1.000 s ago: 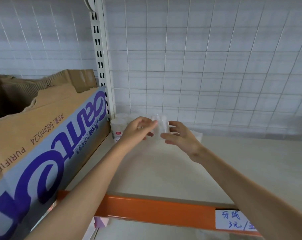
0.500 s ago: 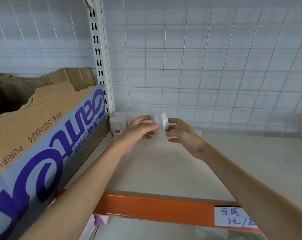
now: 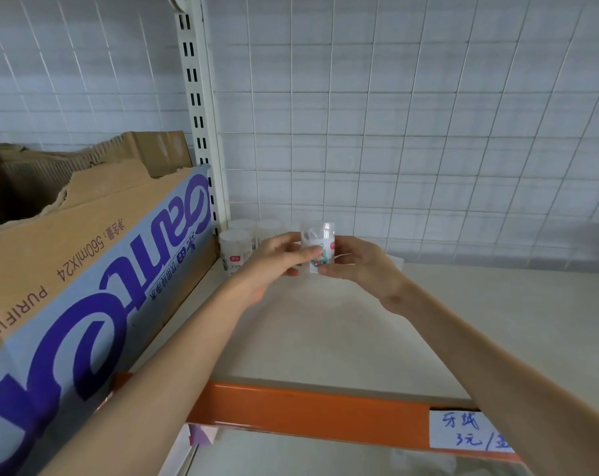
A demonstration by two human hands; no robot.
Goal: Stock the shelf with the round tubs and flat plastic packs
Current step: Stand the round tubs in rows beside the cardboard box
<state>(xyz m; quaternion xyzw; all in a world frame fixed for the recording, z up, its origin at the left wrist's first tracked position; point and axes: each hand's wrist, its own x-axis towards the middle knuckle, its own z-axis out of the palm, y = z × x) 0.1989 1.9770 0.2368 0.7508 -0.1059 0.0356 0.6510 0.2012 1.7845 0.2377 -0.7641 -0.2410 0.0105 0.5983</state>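
A clear round tub (image 3: pixel 319 242) with a coloured label is held upright above the cream shelf (image 3: pixel 377 321), near the back left corner. My left hand (image 3: pixel 274 259) pinches its left side with thumb and fingers. My right hand (image 3: pixel 358 262) grips its right side. Several more round tubs (image 3: pixel 238 245) stand in the corner behind my left hand, against the wire-grid back. A flat clear pack (image 3: pixel 395 261) lies partly hidden behind my right hand.
A big cardboard box (image 3: pixel 85 269) with purple lettering fills the bay to the left, beside the white slotted upright (image 3: pixel 202 132). An orange front rail (image 3: pixel 308 413) carries a handwritten price label (image 3: pixel 469 431). Bare shelf stretches to the right.
The tub has turned so that its coloured label faces me, and both hands have closed tighter on it. The view has shifted slightly; the hands stay in the same spot.
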